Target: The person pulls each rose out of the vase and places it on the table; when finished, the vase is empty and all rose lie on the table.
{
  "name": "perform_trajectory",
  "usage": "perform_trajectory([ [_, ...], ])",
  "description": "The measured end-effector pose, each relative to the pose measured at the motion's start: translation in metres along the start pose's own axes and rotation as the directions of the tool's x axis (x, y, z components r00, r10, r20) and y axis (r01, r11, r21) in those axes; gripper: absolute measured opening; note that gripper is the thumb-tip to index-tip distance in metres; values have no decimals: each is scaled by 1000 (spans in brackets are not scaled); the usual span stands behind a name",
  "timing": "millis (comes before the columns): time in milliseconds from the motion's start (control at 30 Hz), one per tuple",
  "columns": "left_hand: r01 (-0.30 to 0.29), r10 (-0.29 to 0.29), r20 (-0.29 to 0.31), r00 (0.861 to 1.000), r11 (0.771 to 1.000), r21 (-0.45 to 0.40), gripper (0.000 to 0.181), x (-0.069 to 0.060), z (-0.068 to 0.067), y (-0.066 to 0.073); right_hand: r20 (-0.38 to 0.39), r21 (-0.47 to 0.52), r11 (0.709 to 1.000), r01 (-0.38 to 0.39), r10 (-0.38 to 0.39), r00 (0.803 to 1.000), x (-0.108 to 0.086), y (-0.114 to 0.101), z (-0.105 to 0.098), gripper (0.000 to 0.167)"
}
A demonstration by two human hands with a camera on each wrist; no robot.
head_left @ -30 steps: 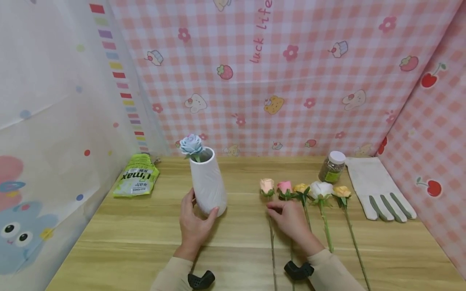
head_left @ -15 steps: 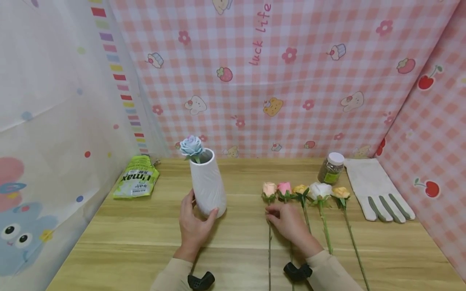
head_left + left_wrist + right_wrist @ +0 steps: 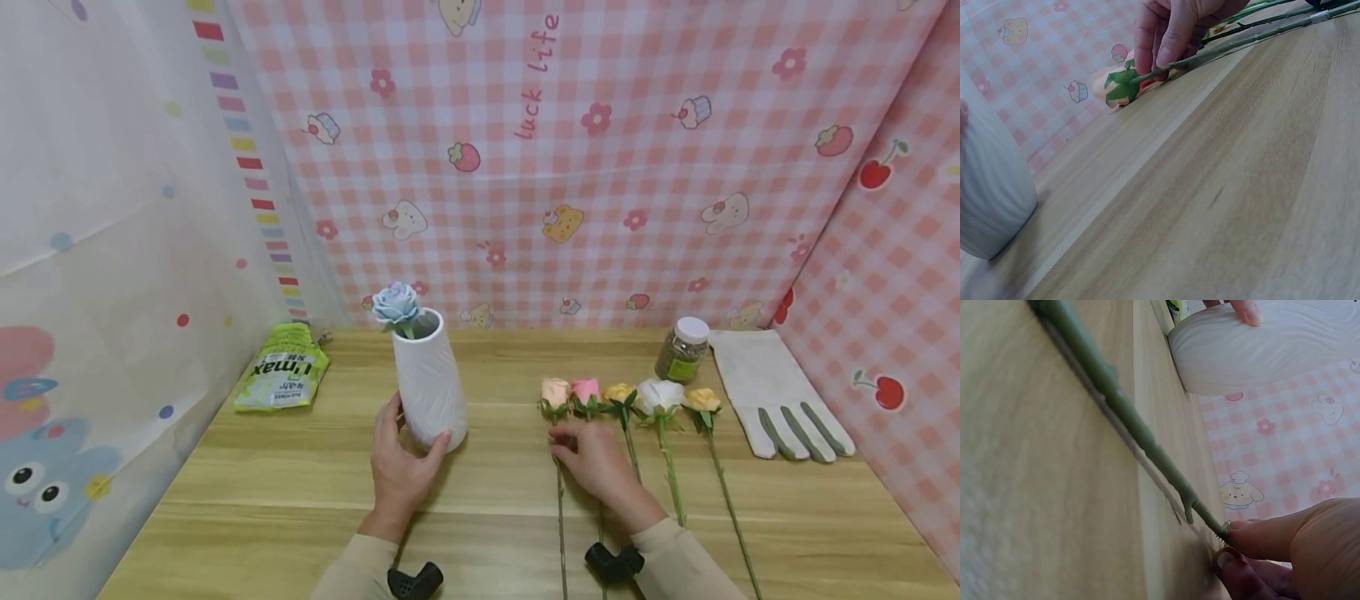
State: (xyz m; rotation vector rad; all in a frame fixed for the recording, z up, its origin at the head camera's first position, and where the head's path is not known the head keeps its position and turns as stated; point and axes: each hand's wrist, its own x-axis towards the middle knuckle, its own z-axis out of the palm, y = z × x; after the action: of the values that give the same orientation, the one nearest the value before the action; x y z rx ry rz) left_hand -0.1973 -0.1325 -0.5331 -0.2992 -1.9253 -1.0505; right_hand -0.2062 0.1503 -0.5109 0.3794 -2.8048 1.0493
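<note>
A white ribbed vase (image 3: 429, 383) stands upright left of centre, with one pale blue rose (image 3: 397, 305) leaning at its mouth. My left hand (image 3: 403, 471) grips the vase low down, thumb in front and fingers round its left side. To the right, my right hand (image 3: 600, 467) pinches the stem of a peach rose (image 3: 555, 393) just below the bloom. In the right wrist view, thumb and finger close on that green stem (image 3: 1141, 434), which lies close over the table. The left wrist view shows the peach bloom (image 3: 1121, 86) beyond the vase.
Beside the peach rose lie a pink rose (image 3: 587, 392), a yellow rose (image 3: 621, 392), a white rose (image 3: 661, 395) and an orange-yellow rose (image 3: 702, 401). Behind them are a lidded jar (image 3: 682, 350) and a glove (image 3: 780, 392). A green packet (image 3: 283, 367) lies at the left.
The peach rose has shifted slightly right, nearer the pink one, and its stem's lower end has swung a little. My left hand and the vase stay put.
</note>
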Motion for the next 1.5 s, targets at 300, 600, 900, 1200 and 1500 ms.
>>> perform_trajectory([
  [300,9,-9,12,1000,1000,5,83,-2,1,-1,-6,-5,1000,-14,14,1000,1,-12,-17,18],
  [600,7,-7,6,1000,1000,16,83,1,2,-1,35,37,986,163,-164,986,13,-88,-77,19],
  [900,52,-53,28,998,998,20,85,2,1,0,23,153,942,299,-306,952,51,-183,-93,22],
  [1200,75,-76,57,995,997,26,86,1,2,1,-8,103,942,320,-321,947,82,-218,-74,32],
  [1500,104,-106,58,993,994,38,88,-1,2,1,72,63,963,262,-267,961,91,-227,-62,45],
])
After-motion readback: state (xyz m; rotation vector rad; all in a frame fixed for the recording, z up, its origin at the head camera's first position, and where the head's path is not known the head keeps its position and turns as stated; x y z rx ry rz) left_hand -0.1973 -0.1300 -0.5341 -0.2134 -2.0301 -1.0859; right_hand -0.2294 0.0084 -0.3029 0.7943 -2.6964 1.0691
